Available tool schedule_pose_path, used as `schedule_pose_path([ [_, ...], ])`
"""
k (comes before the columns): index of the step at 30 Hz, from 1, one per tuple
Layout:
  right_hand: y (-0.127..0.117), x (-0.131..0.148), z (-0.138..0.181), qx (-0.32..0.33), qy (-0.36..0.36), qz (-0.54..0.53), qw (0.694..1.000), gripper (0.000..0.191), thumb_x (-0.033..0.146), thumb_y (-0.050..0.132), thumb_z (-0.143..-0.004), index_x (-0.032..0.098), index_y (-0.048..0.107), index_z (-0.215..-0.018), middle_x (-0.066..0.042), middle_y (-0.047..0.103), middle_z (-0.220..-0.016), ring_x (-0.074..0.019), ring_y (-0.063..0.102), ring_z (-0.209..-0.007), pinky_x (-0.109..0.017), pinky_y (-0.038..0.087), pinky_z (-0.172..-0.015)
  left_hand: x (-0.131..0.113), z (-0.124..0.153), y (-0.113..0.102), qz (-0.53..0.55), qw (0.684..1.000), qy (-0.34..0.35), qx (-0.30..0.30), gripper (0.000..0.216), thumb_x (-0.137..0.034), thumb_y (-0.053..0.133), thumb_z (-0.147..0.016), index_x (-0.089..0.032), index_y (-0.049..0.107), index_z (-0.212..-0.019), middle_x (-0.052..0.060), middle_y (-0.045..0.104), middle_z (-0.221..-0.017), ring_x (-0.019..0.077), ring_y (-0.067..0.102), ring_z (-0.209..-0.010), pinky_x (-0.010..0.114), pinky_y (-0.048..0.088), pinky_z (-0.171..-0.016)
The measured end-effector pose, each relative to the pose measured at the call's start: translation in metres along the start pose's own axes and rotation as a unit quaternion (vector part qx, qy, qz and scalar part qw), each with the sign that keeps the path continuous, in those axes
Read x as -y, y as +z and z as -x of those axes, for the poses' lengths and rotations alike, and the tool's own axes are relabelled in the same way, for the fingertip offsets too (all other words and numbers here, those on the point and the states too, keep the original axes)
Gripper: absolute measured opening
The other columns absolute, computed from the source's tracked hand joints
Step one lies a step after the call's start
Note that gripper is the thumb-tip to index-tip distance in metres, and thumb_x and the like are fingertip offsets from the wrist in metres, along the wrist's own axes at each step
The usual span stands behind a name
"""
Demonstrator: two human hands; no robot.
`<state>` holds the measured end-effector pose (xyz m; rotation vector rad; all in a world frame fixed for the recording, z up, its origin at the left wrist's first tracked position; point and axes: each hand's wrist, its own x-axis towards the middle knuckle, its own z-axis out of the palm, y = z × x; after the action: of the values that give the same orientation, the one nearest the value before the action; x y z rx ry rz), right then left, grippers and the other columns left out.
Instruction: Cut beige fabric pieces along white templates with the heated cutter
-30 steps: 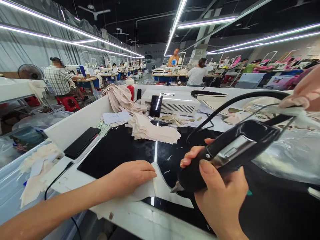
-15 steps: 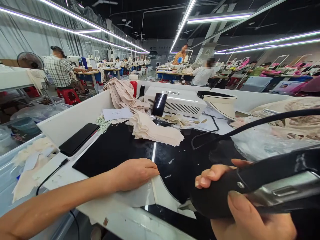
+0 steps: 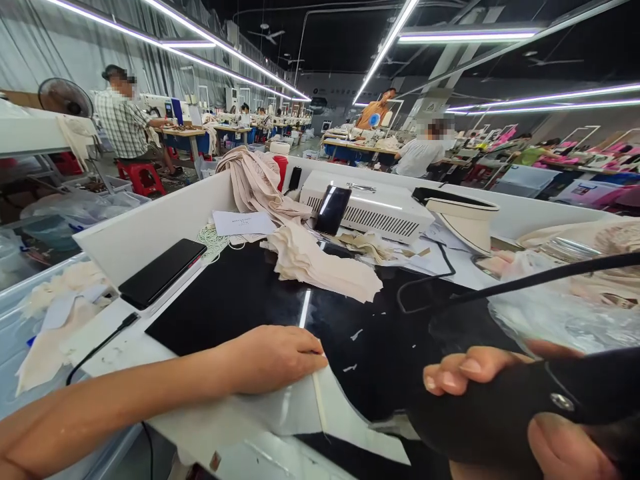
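- Black-topped bench (image 3: 220,307) stretched under white cloth (image 3: 345,420).
- Left hand (image 3: 280,360) pinched the cloth's edge.
- Right hand (image 3: 470,370) gripped a black tool (image 3: 490,417) right of the cloth.

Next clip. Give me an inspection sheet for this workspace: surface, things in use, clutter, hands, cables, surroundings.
Surface: glossy black tabletop, reflecting a strip of light; small pale scraps on it.
Things in use: pale fabric piece; black handheld tool, partly out of frame, its tip near the fabric's edge, contact unclear.
Clutter: stacked pale fabric, paper slip, upright phone by a white vented box, clear plastic.
Hands: left hand rests on the fabric piece; right hand grips the tool.
Cables: thick black cable at right; thinner cable at left.
Surroundings: seated person in a checked shirt, fan, red stool.
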<state>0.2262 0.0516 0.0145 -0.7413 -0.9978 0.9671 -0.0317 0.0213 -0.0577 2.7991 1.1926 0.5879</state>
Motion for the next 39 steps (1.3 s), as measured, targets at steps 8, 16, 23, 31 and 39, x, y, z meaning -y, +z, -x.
schedule_pose_path([
  [8,0.058,-0.017,-0.028,0.028,-0.072,-0.054,0.996,0.048,0.045,0.107,-0.073,0.032,0.081,-0.110,0.006,0.070,-0.076,-0.0210,0.069,-0.060,-0.036,0.064,-0.055,0.000,0.001,0.008,-0.020,0.999,0.025,-0.033,0.022,-0.010,0.063,-0.123,-0.014,0.079,-0.138,0.013,0.087,-0.141,0.0247,0.084,-0.136,0.031,0.069,-0.118],
  [16,0.072,-0.037,-0.028,0.031,-0.069,-0.063,0.995,0.049,0.047,0.106,-0.075,0.030,0.078,-0.111,0.007,0.074,-0.079,-0.0194,0.069,-0.061,-0.035,0.064,-0.057,-0.002,0.004,0.012,-0.003,0.998,0.017,-0.061,0.023,-0.008,0.063,-0.121,-0.015,0.079,-0.136,0.012,0.085,-0.144,0.0210,0.086,-0.129,0.025,0.070,-0.111],
  [23,0.070,-0.036,-0.026,0.042,-0.068,-0.081,0.993,0.049,0.046,0.109,-0.076,0.028,0.080,-0.110,0.006,0.075,-0.078,-0.0186,0.071,-0.060,-0.032,0.066,-0.057,-0.003,0.005,0.010,-0.003,0.998,0.019,-0.067,0.020,-0.009,0.063,-0.121,-0.014,0.078,-0.133,0.012,0.085,-0.142,0.0210,0.086,-0.125,0.027,0.072,-0.108],
  [31,0.070,-0.040,-0.021,0.044,-0.078,-0.060,0.994,0.050,0.049,0.109,-0.082,0.028,0.077,-0.114,0.005,0.076,-0.082,-0.0184,0.072,-0.062,-0.033,0.066,-0.059,-0.004,0.005,0.007,-0.011,0.999,0.016,-0.050,0.023,-0.008,0.063,-0.120,-0.016,0.079,-0.135,0.013,0.085,-0.145,0.0215,0.087,-0.126,0.027,0.072,-0.108],
  [39,0.064,-0.032,-0.020,0.039,-0.085,-0.073,0.993,0.045,0.042,0.106,-0.081,0.029,0.077,-0.114,0.006,0.074,-0.080,-0.0186,0.070,-0.061,-0.033,0.065,-0.057,-0.002,0.008,0.003,-0.016,0.999,0.019,-0.032,0.027,-0.013,0.064,-0.123,-0.019,0.082,-0.141,0.015,0.083,-0.151,0.0240,0.087,-0.130,0.031,0.073,-0.110],
])
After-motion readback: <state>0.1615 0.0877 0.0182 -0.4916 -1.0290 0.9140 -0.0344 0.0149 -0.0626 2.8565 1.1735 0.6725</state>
